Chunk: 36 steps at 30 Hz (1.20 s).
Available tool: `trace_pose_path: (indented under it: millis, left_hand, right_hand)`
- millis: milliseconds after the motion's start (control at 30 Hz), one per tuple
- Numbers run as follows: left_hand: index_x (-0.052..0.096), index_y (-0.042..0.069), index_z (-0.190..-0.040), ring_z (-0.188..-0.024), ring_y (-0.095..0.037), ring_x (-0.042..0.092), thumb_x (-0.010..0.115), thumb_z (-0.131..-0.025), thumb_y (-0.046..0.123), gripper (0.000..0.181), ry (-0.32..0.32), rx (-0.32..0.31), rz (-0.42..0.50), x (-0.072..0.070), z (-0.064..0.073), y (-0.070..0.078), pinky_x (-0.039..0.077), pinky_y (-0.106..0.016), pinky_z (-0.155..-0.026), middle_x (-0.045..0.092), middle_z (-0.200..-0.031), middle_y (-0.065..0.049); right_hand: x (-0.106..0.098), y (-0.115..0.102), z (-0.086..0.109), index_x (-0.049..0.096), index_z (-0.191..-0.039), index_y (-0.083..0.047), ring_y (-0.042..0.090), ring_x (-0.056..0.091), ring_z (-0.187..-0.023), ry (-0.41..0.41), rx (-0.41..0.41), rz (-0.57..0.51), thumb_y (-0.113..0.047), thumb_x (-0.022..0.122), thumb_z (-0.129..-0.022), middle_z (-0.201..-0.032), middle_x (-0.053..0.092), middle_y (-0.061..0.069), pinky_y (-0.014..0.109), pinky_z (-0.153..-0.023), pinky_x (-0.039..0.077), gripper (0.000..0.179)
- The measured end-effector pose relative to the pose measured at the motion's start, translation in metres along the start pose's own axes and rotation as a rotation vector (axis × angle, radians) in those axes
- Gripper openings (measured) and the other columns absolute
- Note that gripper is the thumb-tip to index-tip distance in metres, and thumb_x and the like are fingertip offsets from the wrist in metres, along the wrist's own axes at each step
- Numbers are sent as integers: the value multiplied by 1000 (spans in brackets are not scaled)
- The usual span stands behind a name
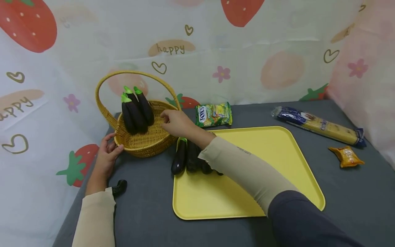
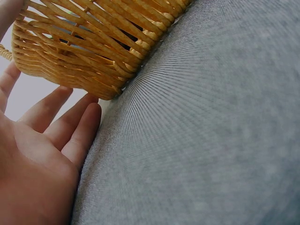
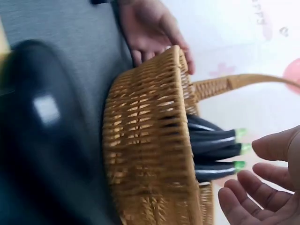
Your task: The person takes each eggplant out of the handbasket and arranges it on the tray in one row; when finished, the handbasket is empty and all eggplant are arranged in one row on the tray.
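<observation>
Backed by pale printed sheeting [image 1: 243,48] above a dark grey tabletop [image 1: 148,202].
Bears red strawberries [image 1: 29,25] at upper left and top centre, "happy" lettering [image 1: 170,49] between; tinted pink at far right.

My basket [image 1: 151,151] is rough woven wicker, with smooth, glossy eggplants [image 1: 135,118] inside. Right of the basket, my tray [image 1: 213,199] looks plastic; beneath the basket, the counter [image 1: 145,199] looks like matt cloth.

Eggplants [image 1: 192,158] partly covered, basket [image 2: 93,40] cropped
The right sleeve [image 1: 243,168] hides parts of the eggplants and tray [image 1: 210,202]; the left wrist view cuts off the basket and left hand [image 2: 44,150]; print on the orange packet [image 1: 347,156] is too small to read.
</observation>
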<state>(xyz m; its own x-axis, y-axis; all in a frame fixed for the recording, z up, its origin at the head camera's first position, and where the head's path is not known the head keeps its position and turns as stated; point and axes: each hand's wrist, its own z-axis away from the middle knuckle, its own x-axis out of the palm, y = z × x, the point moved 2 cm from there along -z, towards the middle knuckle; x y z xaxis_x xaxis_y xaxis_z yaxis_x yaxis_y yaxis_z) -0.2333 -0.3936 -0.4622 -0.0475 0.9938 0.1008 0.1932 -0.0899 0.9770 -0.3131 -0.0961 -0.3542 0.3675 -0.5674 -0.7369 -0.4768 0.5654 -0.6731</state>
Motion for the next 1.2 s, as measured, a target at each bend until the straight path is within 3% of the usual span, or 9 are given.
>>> trace_pose_path:
  millis: [200,367,467,667,800,933,1033,1200]
  left_hand:
    - [30,14,-144,-115,-10,54,54,-98,0,54,10,-5,0,-2,-1,1,44,-19,-88,50,-137,-5]
    - [33,15,-141,-114,-9,55,55,-98,-1,51,31,12,14,-6,2,5,44,-18,-87,52,-134,-3]
    - [33,15,-141,-113,-9,56,54,-98,-1,51,17,9,17,-5,3,5,45,-18,-86,53,-133,-2]
    - [32,14,-143,-116,-10,54,53,-98,-2,52,-14,9,28,1,0,-1,44,-19,-88,51,-135,-2]
    - [32,14,-142,-115,-9,55,52,-98,-3,51,1,24,14,1,0,0,44,-19,-87,52,-134,-2]
    - [31,15,-142,-116,-11,54,53,-98,-2,52,-12,14,-4,1,0,0,45,-19,-88,50,-136,-5]
    - [32,15,-142,-116,-11,54,54,-98,-1,52,-7,7,-8,2,0,0,45,-19,-88,49,-137,-6]
    - [33,14,-142,-114,-11,55,54,-98,-2,51,0,17,-1,-1,-1,-1,46,-20,-86,50,-136,-6]
  right_hand:
    - [24,-16,-53,51,-137,-10,11,57,-98,-55,42,-68,-28,58,-100,-115,59,0,26,-81,46,42]
    - [42,-23,-84,39,-147,-14,13,54,-114,-64,89,-112,-35,63,-96,-132,54,1,26,-89,44,60]
    - [49,-21,-93,26,-154,-19,12,46,-127,-95,139,-127,-39,64,-95,-146,44,-2,27,-97,40,73]
    - [60,-12,-99,5,-157,-23,10,29,-140,-183,178,-32,-41,62,-95,-159,18,-7,27,-108,29,86]
    - [69,-15,-101,-1,-157,-22,10,22,-143,-199,157,-126,-39,62,-95,-161,9,-7,27,-109,25,90]
    - [77,-21,-101,3,-157,-23,13,26,-142,-132,188,-147,-37,64,-94,-160,14,-3,30,-108,30,89]
    - [83,-24,-102,13,-157,-23,15,34,-137,-94,229,-81,-37,66,-93,-156,26,0,32,-104,36,85]
    - [94,-27,-105,22,-155,-19,14,47,-127,-141,277,5,-33,71,-90,-147,42,-2,28,-98,40,82]
